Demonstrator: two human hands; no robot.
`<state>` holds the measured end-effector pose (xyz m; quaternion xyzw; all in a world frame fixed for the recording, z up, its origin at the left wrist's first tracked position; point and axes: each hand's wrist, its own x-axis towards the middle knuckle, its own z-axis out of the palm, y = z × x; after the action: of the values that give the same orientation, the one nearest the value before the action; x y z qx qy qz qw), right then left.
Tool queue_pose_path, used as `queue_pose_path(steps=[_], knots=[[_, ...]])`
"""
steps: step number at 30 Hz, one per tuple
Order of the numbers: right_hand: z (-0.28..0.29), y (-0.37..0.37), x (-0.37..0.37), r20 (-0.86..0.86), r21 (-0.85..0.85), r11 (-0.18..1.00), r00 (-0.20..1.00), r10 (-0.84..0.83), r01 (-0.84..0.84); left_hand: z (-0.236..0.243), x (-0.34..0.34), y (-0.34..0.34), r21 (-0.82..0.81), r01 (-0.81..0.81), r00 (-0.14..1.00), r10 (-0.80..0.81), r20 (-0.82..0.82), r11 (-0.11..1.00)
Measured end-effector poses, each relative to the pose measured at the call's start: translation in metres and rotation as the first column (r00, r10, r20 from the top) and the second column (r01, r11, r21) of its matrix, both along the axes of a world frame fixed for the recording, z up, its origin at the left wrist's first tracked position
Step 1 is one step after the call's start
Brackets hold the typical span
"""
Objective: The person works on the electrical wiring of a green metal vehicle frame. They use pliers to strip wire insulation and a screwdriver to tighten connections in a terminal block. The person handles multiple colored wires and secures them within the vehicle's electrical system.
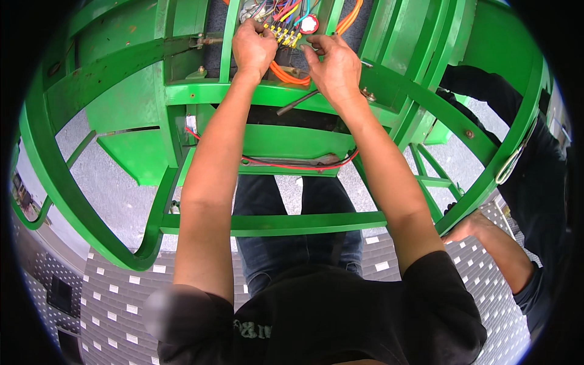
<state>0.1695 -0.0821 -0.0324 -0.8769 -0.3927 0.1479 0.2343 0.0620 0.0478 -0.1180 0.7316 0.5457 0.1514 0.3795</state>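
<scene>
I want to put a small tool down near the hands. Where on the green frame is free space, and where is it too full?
Free: the flat green crossbar below the left hand, and the lower bar. Open gaps in the frame at left show grey floor. Crowded: around the yellow terminal strip, with orange cables and the right hand.

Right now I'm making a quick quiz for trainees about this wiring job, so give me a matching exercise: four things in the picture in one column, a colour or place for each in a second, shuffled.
Things:
1. metal frame
2. thick cables
3. terminal strip
4. thin wire

Colour or place:
A. yellow, between the left hand and the right hand
B. red, lying along the lower crossbar
C. green, all around the arms
D. orange, looping below the hands

Pairs: 1-C, 2-D, 3-A, 4-B
</scene>
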Motion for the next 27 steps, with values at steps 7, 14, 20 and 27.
queue_pose_path(steps=[7,14,20,27], knots=[[-0.021,0.037,0.005,0.064,-0.172,0.979,0.990,0.123,-0.111,-0.005,-0.008,0.001,-0.013,0.053,0.982,-0.050,0.185,0.999],[-0.035,0.036,0.007,-0.008,-0.119,0.989,0.996,0.092,-0.092,-0.009,-0.005,-0.001,-0.008,-0.026,0.991,0.027,0.134,1.000],[-0.026,0.040,0.006,-0.017,-0.120,0.990,0.997,0.069,-0.071,-0.009,-0.003,-0.005,0.010,-0.049,0.982,0.046,0.181,0.999],[-0.023,0.044,0.011,-0.002,-0.229,0.967,0.994,0.111,-0.108,-0.009,-0.005,-0.004,0.017,-0.013,0.981,0.009,0.194,1.000]])
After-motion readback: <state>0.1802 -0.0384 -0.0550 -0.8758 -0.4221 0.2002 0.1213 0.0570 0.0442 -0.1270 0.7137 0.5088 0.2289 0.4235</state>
